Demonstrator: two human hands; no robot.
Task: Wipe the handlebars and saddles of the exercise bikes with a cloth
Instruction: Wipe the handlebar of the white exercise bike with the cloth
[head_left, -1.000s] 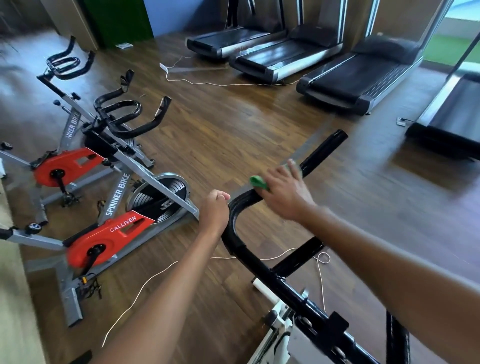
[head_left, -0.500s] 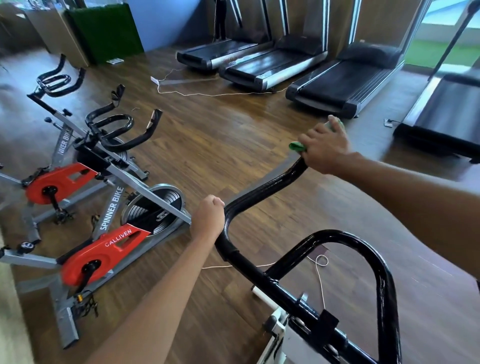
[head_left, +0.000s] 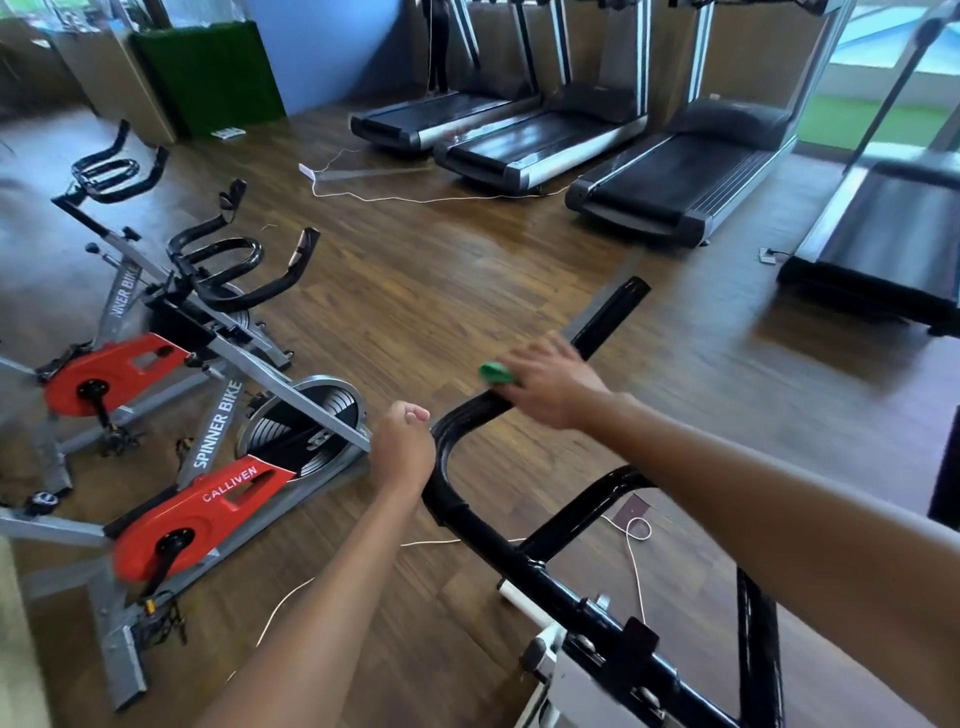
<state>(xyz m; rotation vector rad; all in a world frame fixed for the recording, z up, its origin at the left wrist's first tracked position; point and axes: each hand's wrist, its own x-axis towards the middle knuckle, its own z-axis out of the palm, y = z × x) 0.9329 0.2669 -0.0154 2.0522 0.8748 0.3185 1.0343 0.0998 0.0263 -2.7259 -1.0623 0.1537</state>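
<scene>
1. Treadmills (head_left: 670, 171): three in a row on the wood floor, well beyond both hands.
2. Spinner bikes (head_left: 208, 467): two, red and grey, to the left of the left hand.
3. Black handlebar (head_left: 467, 514): nearest bike's, held at its left bend.
4. Left hand (head_left: 402, 452): fingers curled round the handlebar's bend.
5. Right hand (head_left: 550, 387): blurred; presses the cloth onto the forward bar, beyond the left hand.
6. Green cloth (head_left: 497, 373): bunched under the right hand's fingers, touching the bar.
</scene>
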